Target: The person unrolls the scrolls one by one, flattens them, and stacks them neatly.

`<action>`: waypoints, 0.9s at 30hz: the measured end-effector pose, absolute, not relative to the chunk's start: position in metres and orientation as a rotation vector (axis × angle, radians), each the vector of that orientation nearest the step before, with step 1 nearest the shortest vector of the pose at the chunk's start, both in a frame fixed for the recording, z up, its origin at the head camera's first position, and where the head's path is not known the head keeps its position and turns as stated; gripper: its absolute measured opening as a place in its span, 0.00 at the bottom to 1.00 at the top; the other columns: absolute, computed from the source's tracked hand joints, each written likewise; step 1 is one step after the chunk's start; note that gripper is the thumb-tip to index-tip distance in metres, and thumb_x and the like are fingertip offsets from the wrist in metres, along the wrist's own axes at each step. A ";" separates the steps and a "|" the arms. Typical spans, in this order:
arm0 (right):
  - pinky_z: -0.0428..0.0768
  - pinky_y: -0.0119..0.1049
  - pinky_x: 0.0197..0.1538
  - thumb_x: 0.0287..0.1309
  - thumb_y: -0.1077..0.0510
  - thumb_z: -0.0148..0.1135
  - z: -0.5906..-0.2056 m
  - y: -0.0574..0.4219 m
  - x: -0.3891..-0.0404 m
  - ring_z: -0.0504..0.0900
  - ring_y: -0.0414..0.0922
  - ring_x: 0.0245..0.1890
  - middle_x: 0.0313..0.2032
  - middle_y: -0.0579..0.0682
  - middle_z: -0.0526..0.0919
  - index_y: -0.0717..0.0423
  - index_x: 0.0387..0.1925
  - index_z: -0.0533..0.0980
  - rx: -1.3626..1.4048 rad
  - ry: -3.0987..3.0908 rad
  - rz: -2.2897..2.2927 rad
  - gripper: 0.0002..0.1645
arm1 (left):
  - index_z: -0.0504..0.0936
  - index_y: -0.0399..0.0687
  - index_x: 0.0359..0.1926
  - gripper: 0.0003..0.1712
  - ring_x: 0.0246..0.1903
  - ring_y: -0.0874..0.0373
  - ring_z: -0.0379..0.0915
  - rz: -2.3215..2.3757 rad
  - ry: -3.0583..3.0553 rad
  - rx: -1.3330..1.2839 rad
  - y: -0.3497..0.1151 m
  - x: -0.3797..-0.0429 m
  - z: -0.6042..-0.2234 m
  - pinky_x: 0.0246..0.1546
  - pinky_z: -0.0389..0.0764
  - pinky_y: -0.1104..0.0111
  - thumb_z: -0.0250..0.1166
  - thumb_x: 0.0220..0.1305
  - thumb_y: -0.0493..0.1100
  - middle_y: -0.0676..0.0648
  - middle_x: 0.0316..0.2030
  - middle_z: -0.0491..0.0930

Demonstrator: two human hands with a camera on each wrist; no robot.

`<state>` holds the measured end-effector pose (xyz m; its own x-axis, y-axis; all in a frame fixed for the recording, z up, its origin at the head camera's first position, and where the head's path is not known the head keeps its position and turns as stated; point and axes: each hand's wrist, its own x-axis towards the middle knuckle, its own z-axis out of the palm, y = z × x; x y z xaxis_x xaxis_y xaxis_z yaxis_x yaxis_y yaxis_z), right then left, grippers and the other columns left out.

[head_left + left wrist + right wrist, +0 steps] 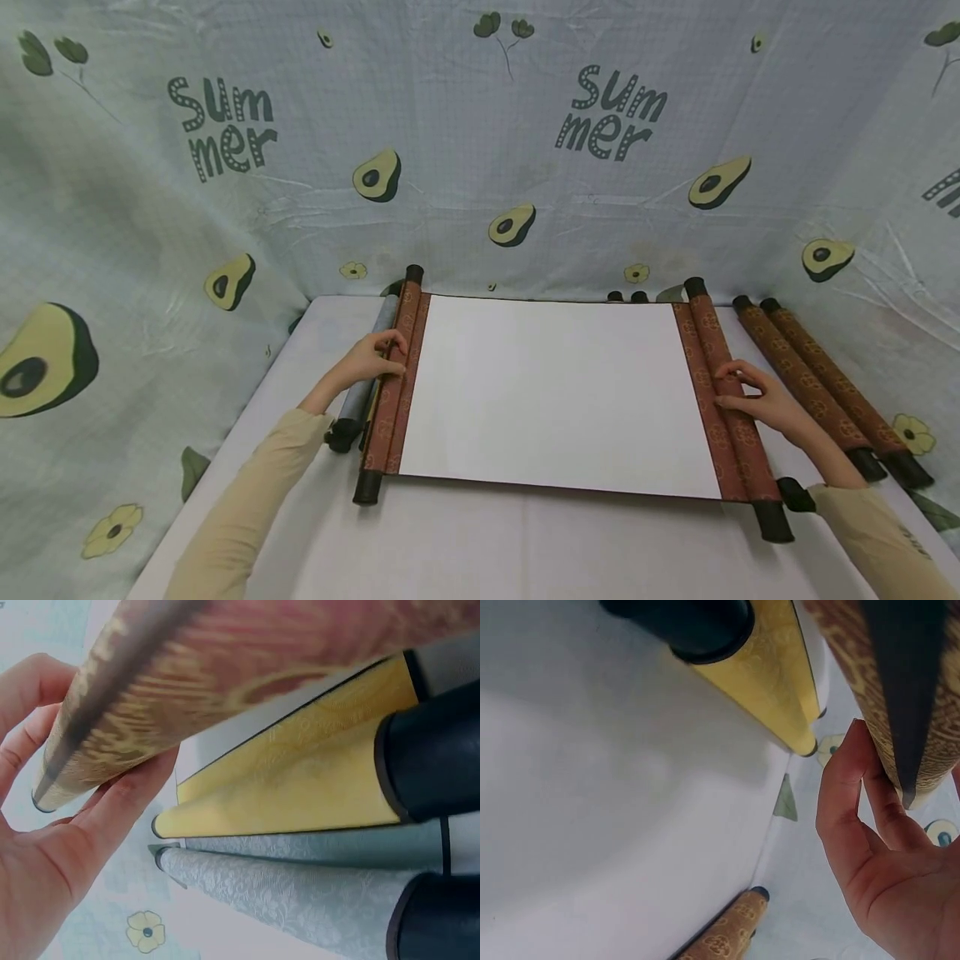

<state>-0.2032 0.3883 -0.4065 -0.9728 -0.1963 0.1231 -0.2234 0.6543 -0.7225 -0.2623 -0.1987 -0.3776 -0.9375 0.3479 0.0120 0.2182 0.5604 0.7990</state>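
Note:
A hanging scroll lies spread out, its white sheet (pixel 555 392) between two red-brown patterned rollers with black end knobs. My left hand (pixel 371 360) grips the left roller (pixel 392 400), thumb on one side and fingers over the other. At the opposite end, the right hand (pixel 765 404) holds the right roller (pixel 738 429) between thumb and fingers. Both wrist views show the scroll held above the table. Beneath its left end, a yellow scroll (pixel 292 795) and a grey-blue scroll (pixel 292 892) show; another yellow part (pixel 757 690) appears under the right end.
To the right lie two brown patterned scrolls (pixel 802 379) side by side. Two dark knobs (pixel 638 297) peek out behind the white sheet. An avocado-print cloth (pixel 450 125) hangs around the white table (pixel 480 542) at the back and sides.

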 end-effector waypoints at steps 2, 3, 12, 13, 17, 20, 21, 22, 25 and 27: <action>0.62 0.63 0.46 0.53 0.57 0.60 -0.407 0.389 -0.203 0.58 0.25 0.48 0.41 0.28 0.65 0.59 0.46 0.66 0.375 -2.813 1.237 0.21 | 0.72 0.34 0.38 0.12 0.27 0.53 0.57 1.312 2.642 0.473 -0.197 -0.256 -0.369 0.22 0.62 0.67 0.62 0.51 0.31 0.35 0.37 0.70; 0.62 0.63 0.46 0.53 0.57 0.61 -0.408 0.390 -0.203 0.56 0.21 0.46 0.41 0.28 0.65 0.59 0.46 0.66 0.383 -2.806 1.234 0.21 | 0.72 0.32 0.38 0.12 0.27 0.52 0.57 1.310 2.641 0.472 -0.196 -0.253 -0.365 0.23 0.62 0.67 0.62 0.51 0.31 0.34 0.38 0.70; 0.68 0.62 0.42 0.53 0.56 0.61 -0.406 0.390 -0.203 0.60 0.66 0.54 0.44 0.36 0.66 0.54 0.46 0.67 0.344 -2.842 1.203 0.19 | 0.74 0.31 0.39 0.11 0.29 0.51 0.59 1.287 2.669 0.479 -0.199 -0.255 -0.370 0.24 0.63 0.67 0.59 0.52 0.30 0.33 0.40 0.72; 0.70 0.60 0.41 0.53 0.56 0.61 -0.405 0.390 -0.203 0.60 0.67 0.54 0.45 0.35 0.65 0.53 0.46 0.67 0.342 -2.846 1.206 0.19 | 0.75 0.32 0.39 0.11 0.28 0.51 0.59 1.290 2.671 0.475 -0.201 -0.258 -0.373 0.23 0.63 0.67 0.59 0.52 0.31 0.33 0.40 0.73; 0.74 0.51 0.37 0.54 0.56 0.60 -0.403 0.390 -0.203 0.60 0.67 0.53 0.44 0.30 0.62 0.55 0.46 0.66 0.338 -2.857 1.228 0.20 | 0.76 0.36 0.38 0.11 0.25 0.54 0.58 1.290 2.685 0.453 -0.207 -0.269 -0.386 0.21 0.63 0.67 0.61 0.52 0.33 0.36 0.38 0.73; 0.74 0.51 0.37 0.54 0.56 0.60 -0.404 0.391 -0.203 0.60 0.67 0.53 0.44 0.28 0.61 0.55 0.47 0.66 0.342 -2.859 1.225 0.20 | 0.76 0.38 0.37 0.10 0.26 0.55 0.59 1.295 2.691 0.452 -0.207 -0.272 -0.389 0.22 0.64 0.67 0.63 0.51 0.35 0.39 0.36 0.73; 0.73 0.53 0.37 0.54 0.56 0.60 -0.404 0.391 -0.203 0.60 0.67 0.53 0.44 0.29 0.62 0.55 0.47 0.66 0.344 -2.858 1.225 0.20 | 0.75 0.39 0.36 0.11 0.26 0.55 0.59 1.303 2.690 0.460 -0.207 -0.272 -0.390 0.23 0.64 0.67 0.65 0.50 0.36 0.40 0.35 0.73; 0.73 0.54 0.38 0.54 0.56 0.60 -0.405 0.392 -0.203 0.60 0.67 0.53 0.44 0.29 0.62 0.55 0.47 0.66 0.345 -2.858 1.224 0.20 | 0.75 0.39 0.35 0.12 0.26 0.55 0.60 1.310 2.690 0.466 -0.207 -0.272 -0.391 0.24 0.64 0.67 0.66 0.49 0.37 0.40 0.34 0.73; 0.71 0.59 0.39 0.54 0.56 0.60 -0.406 0.393 -0.202 0.59 0.67 0.53 0.45 0.32 0.63 0.53 0.46 0.66 0.350 -2.856 1.231 0.18 | 0.75 0.40 0.33 0.15 0.27 0.54 0.61 1.337 2.686 0.496 -0.206 -0.271 -0.392 0.27 0.64 0.66 0.70 0.46 0.40 0.41 0.32 0.72; 0.70 0.61 0.40 0.54 0.56 0.59 -0.407 0.394 -0.202 0.59 0.67 0.53 0.45 0.32 0.63 0.52 0.46 0.67 0.350 -2.859 1.235 0.18 | 0.74 0.40 0.33 0.16 0.27 0.54 0.61 1.344 2.685 0.515 -0.205 -0.271 -0.392 0.28 0.63 0.66 0.71 0.45 0.41 0.41 0.32 0.72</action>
<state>-0.2020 0.3942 -0.4066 -0.9750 -0.2006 0.0953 -0.2069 0.6646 -0.7180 -0.2705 -0.2054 -0.3920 -0.9384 0.3394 0.0653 0.2556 0.5543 0.7921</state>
